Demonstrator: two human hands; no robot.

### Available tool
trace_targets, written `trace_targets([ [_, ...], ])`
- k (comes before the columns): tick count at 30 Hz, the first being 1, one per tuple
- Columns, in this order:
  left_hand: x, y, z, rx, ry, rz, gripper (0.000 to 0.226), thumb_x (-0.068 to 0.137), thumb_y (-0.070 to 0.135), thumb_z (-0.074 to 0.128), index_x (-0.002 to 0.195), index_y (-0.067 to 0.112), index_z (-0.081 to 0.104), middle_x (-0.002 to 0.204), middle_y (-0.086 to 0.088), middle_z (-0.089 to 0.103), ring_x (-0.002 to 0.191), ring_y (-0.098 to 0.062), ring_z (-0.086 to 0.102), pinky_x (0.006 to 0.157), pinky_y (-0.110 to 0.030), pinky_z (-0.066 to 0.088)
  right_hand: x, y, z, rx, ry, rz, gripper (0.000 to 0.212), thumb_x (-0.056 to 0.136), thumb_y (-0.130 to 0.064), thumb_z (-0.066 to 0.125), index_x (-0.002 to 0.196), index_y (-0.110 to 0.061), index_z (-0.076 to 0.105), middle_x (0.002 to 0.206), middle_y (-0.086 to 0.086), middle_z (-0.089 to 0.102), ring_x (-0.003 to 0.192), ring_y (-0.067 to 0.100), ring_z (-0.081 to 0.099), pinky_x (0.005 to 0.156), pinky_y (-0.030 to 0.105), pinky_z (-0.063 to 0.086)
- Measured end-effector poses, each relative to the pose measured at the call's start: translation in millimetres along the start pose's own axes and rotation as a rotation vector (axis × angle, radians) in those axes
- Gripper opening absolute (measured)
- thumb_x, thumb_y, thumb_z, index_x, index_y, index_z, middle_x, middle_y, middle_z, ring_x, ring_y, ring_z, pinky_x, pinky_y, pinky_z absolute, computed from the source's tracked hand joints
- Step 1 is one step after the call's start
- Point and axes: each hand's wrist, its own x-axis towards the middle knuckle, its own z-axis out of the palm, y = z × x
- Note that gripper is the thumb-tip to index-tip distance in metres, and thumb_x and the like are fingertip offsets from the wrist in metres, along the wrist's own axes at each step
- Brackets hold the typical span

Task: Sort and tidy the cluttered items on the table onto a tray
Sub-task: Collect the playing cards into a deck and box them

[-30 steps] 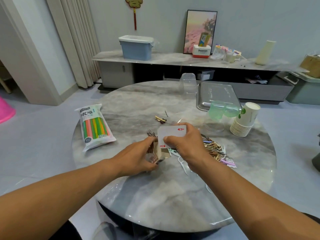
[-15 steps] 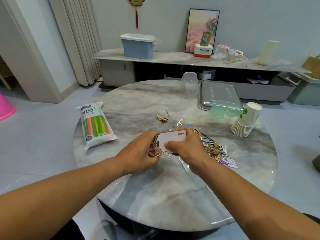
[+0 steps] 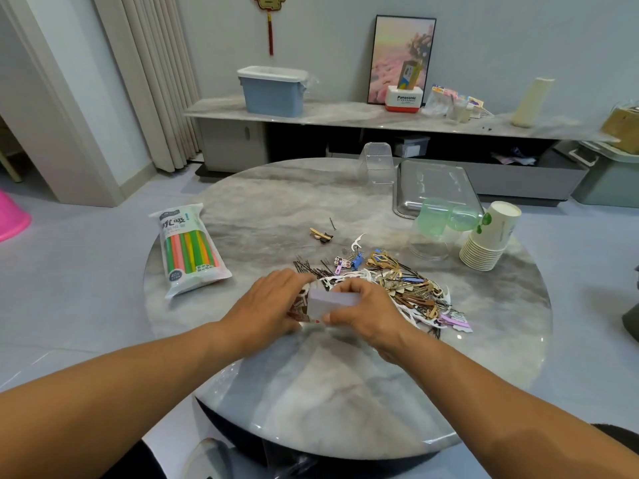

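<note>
Together, left hand (image 3: 268,305) and right hand (image 3: 363,311) grip blurred white card stack (image 3: 330,302), edges uneven.

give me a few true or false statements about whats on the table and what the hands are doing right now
1. Both hands hold the stack of playing cards. True: the left hand and right hand grip the playing cards from either side.
2. The metal tray already holds the paper cups. False: the metal tray lies at the far right, and the stack of paper cups lies on the table beside it.
3. The pack of straws lies to the left of the hands. True: the pack of straws lies flat there.
4. The pile of hair clips is inside the clear box. False: the pile of hair clips is spread on the table; the clear box stands at the far edge.
</note>
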Motion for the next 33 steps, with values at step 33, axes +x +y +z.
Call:
trace_targets([
  [33,-0.1,4.6,-3.7,0.001,-0.299,-0.204,0.045,0.088,0.068,0.057,0.111,0.030,0.056,0.108,0.008,0.048,0.108,-0.016,0.047,0.085,-0.039,0.042,8.0,29.4,-5.2,-0.975,-0.250,-0.505,0.038,0.102,-0.040,0.053,0.140,-0.036,0.049,0.127,-0.003,0.058,0.115,0.022,0.053,0.096,0.043,0.043],
])
